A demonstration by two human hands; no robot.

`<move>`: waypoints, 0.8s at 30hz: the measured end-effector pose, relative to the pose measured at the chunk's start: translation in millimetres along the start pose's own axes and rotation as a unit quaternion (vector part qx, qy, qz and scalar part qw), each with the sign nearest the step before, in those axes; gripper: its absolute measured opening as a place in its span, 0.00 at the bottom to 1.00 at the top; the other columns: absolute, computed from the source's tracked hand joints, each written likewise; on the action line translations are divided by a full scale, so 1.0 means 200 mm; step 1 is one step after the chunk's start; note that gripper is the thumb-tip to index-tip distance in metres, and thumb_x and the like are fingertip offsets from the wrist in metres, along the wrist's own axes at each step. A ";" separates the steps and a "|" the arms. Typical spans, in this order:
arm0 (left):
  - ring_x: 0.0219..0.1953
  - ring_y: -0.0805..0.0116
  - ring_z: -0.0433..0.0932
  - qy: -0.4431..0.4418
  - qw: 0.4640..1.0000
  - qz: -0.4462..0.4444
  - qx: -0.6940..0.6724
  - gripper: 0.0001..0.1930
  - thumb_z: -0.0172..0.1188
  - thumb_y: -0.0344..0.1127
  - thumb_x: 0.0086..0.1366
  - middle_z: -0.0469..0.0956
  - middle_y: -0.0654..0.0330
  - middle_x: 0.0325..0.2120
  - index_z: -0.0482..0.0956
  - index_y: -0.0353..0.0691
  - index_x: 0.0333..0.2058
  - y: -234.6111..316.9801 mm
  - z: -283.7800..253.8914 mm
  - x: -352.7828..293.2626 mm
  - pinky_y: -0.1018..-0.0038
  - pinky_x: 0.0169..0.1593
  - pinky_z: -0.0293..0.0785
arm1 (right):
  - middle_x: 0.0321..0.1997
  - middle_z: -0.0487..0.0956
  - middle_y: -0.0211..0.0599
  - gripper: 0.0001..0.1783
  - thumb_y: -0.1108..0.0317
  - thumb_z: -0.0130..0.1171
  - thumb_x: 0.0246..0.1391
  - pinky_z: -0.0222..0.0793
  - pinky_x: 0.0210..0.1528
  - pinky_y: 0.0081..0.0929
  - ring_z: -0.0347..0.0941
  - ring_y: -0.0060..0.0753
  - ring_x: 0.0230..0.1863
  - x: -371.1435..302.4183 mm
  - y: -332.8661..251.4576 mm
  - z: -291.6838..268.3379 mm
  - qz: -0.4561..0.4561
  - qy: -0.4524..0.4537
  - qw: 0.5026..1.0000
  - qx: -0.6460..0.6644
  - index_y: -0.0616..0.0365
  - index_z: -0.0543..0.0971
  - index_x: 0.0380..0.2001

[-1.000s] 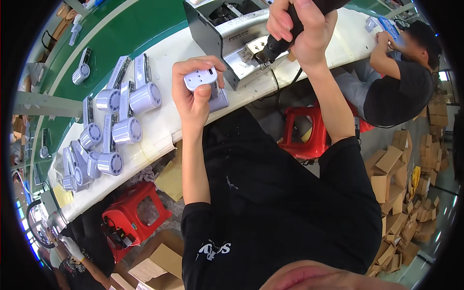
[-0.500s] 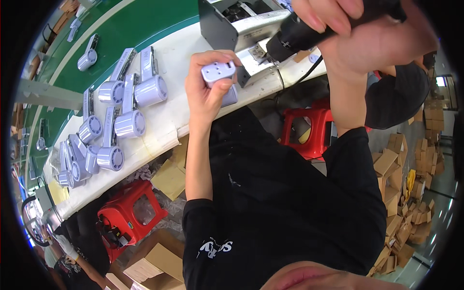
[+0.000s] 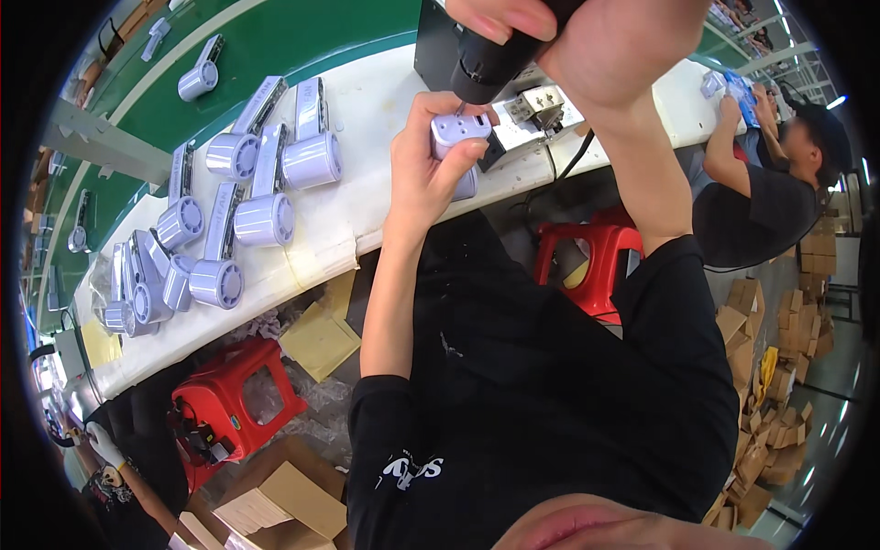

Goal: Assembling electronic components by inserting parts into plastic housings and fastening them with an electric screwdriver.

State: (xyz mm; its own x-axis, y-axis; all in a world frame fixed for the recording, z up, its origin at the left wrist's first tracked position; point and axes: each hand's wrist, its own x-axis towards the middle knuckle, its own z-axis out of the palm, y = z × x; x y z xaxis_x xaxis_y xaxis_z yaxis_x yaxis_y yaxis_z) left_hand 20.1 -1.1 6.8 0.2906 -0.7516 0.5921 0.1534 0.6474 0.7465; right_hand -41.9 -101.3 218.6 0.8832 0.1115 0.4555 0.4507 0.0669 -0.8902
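Note:
My left hand (image 3: 417,174) is closed round a lavender handheld fan (image 3: 456,134), its small end with holes turned up. My right hand (image 3: 623,50) grips a black electric screwdriver (image 3: 486,69) that points downward. The screwdriver's thin bit reaches the top end of the fan, by one of the holes; whether a screw sits there is too small to tell. Behind my left hand stands a grey metal machine (image 3: 433,55) with a silver fixture (image 3: 539,110) beside it. More lavender fans (image 3: 264,218) lie on the white table to the left of my left hand.
The white worktable (image 3: 321,252) runs along a green conveyor belt (image 3: 266,41) carrying a few fans. Red stools (image 3: 234,403) and a cardboard box (image 3: 298,500) stand below. A co-worker (image 3: 761,197) sits at the right, another person's gloved hand (image 3: 105,446) shows lower left. Cartons pile up at right.
The screwdriver has swung left and its bit has come onto the fan's end. My left hand has moved slightly right with the fan. The whole view has shifted a little.

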 end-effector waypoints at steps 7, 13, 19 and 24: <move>0.34 0.76 0.76 0.006 1.000 0.004 0.025 0.17 0.64 0.35 0.60 0.82 0.58 0.35 0.66 0.38 0.42 0.00 0.00 0.00 0.78 0.42 0.72 | 0.12 0.66 0.31 0.31 0.39 0.53 0.57 0.63 0.17 0.24 0.62 0.25 0.10 -0.05 0.08 -0.02 -0.025 0.041 0.998 0.029 0.58 0.69 0.18; 0.34 0.74 0.76 0.004 0.999 0.010 0.031 0.18 0.65 0.35 0.59 0.83 0.57 0.35 0.66 0.38 0.42 -0.01 -0.01 0.00 0.78 0.42 0.73 | 0.12 0.65 0.30 0.29 0.40 0.51 0.57 0.61 0.16 0.23 0.60 0.24 0.09 -0.09 0.09 0.02 -0.043 0.079 0.995 0.030 0.56 0.68 0.21; 0.34 0.74 0.76 0.004 1.000 0.013 0.025 0.17 0.65 0.35 0.59 0.83 0.56 0.35 0.66 0.38 0.41 -0.01 0.00 0.00 0.78 0.42 0.73 | 0.12 0.64 0.29 0.27 0.41 0.49 0.58 0.59 0.15 0.23 0.58 0.22 0.09 -0.11 0.11 0.02 -0.054 0.093 0.994 0.033 0.55 0.68 0.23; 0.34 0.75 0.76 0.005 1.000 0.012 0.013 0.18 0.65 0.37 0.60 0.82 0.56 0.34 0.66 0.38 0.41 -0.01 0.00 0.00 0.78 0.42 0.73 | 0.12 0.64 0.28 0.26 0.41 0.48 0.59 0.58 0.14 0.22 0.56 0.21 0.08 -0.11 0.11 0.02 -0.061 0.100 0.992 0.034 0.54 0.67 0.25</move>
State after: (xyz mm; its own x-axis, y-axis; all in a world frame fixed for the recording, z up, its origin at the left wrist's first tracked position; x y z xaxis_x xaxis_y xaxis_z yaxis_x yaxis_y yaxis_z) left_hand 19.9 -1.7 4.7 0.3033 -0.7346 0.6069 0.1209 0.6614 0.7402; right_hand -52.9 -97.5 189.1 0.8339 -0.1008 0.5426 0.5518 0.1362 -0.8228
